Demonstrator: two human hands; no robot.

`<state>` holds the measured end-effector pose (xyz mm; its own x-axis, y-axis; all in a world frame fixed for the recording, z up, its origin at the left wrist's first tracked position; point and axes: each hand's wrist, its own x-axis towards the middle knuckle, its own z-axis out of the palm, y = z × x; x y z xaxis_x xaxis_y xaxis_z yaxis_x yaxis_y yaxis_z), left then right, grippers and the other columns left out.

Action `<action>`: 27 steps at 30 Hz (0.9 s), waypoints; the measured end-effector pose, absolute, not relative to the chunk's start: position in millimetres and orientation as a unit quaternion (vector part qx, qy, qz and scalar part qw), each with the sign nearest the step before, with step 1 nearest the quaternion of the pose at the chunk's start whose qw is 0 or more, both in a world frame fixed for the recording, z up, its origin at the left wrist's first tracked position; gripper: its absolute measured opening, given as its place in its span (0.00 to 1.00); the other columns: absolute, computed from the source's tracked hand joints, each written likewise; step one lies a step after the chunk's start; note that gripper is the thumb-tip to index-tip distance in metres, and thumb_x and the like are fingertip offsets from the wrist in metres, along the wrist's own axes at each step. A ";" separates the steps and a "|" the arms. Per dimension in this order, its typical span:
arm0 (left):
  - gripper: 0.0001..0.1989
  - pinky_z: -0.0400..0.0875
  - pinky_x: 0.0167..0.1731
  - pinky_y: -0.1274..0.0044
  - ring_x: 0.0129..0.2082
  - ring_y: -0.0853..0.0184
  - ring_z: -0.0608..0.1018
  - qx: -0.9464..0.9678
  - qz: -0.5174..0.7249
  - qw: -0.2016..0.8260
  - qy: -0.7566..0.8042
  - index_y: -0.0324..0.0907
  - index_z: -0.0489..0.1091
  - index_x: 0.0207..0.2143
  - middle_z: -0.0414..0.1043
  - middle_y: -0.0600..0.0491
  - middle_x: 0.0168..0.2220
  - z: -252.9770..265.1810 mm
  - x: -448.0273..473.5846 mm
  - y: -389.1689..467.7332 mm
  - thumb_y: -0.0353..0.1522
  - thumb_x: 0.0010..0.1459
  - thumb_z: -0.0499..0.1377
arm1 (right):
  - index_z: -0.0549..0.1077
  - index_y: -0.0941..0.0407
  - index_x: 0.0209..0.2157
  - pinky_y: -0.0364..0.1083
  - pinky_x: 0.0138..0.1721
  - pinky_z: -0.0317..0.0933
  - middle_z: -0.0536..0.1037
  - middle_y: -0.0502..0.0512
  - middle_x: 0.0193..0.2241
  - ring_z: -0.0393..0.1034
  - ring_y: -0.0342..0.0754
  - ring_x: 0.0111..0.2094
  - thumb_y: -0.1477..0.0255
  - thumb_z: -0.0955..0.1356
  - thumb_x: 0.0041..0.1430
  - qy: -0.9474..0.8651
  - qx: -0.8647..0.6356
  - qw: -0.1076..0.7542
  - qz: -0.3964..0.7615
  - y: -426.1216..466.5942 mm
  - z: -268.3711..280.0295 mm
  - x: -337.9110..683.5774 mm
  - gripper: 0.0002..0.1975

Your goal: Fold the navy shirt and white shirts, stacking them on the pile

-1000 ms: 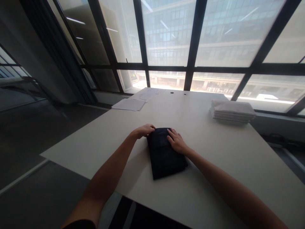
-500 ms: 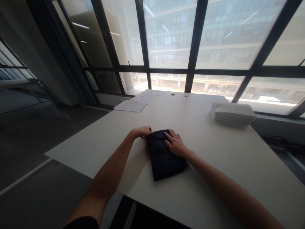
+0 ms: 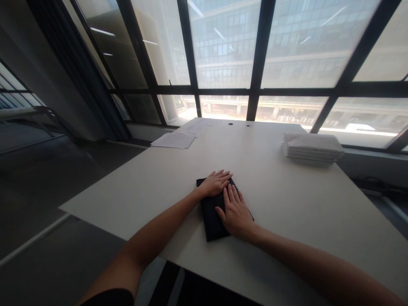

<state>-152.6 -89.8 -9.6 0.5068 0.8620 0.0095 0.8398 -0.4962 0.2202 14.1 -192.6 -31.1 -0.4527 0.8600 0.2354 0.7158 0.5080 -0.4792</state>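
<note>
A dark, folded piece of cloth (image 3: 212, 216) lies flat on the white table (image 3: 143, 191), close to its front edge. Across the far part of the cloth rests my left hand (image 3: 216, 183), palm down with its fingers stretched to the right. My right hand (image 3: 236, 212) presses flat on the right side of the cloth, fingers pointing away from me and the thumb out to the left. The two hands nearly meet at the fingertips. Part of the cloth is hidden under them.
A stack of folded white cloths (image 3: 312, 147) sits at the table's right edge. Sheets of paper (image 3: 174, 140) lie at the far left. Two small dark spots mark the far end, in front of the tall windows (image 3: 223, 46). A dark curtain (image 3: 73, 63) hangs on the left.
My left hand has let go of the cloth's far left corner and moved right, flattening onto the cloth. My right hand has slid a little toward me.
</note>
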 end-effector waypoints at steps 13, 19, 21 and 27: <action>0.22 0.49 0.68 0.66 0.69 0.64 0.61 0.889 0.179 0.140 0.398 0.46 0.68 0.62 0.65 0.50 0.66 -7.8 -153.9 -74.9 0.38 0.71 0.49 | 0.61 0.62 0.68 0.62 0.68 0.48 0.55 0.69 0.70 0.46 0.64 0.71 0.59 0.65 0.67 -0.907 -0.334 0.206 0.156 -264.1 -1.2 24.8 0.34; 0.19 0.52 0.67 0.63 0.68 0.62 0.63 0.894 0.134 0.129 0.408 0.48 0.72 0.59 0.68 0.53 0.63 -12.9 -154.5 -66.3 0.39 0.71 0.49 | 0.68 0.68 0.59 0.60 0.62 0.58 0.65 0.76 0.64 0.58 0.65 0.65 0.68 0.64 0.68 -0.950 -0.250 0.185 -0.005 -239.3 -11.9 1.8 0.24; 0.20 0.52 0.67 0.60 0.68 0.60 0.63 0.870 0.133 0.097 0.464 0.48 0.71 0.59 0.67 0.52 0.64 -13.6 -153.2 -65.2 0.38 0.72 0.47 | 0.70 0.68 0.59 0.58 0.62 0.58 0.66 0.76 0.63 0.60 0.64 0.65 0.72 0.64 0.66 -0.952 -0.259 0.162 -0.017 -231.4 -16.1 15.0 0.23; 0.22 0.44 0.68 0.53 0.70 0.57 0.58 0.843 0.145 0.026 0.517 0.45 0.66 0.63 0.59 0.48 0.69 -6.9 -138.3 -83.0 0.34 0.71 0.47 | 0.81 0.60 0.39 0.52 0.55 0.64 0.80 0.67 0.49 0.74 0.58 0.53 0.78 0.62 0.63 -0.901 -0.424 0.079 0.058 -200.0 14.7 82.5 0.15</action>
<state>-138.3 -83.0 -6.9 0.4227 0.8797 0.2178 0.8644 -0.4635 0.1947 82.5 -200.0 14.7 -0.6288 0.7720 0.0929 0.7536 0.6345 -0.1719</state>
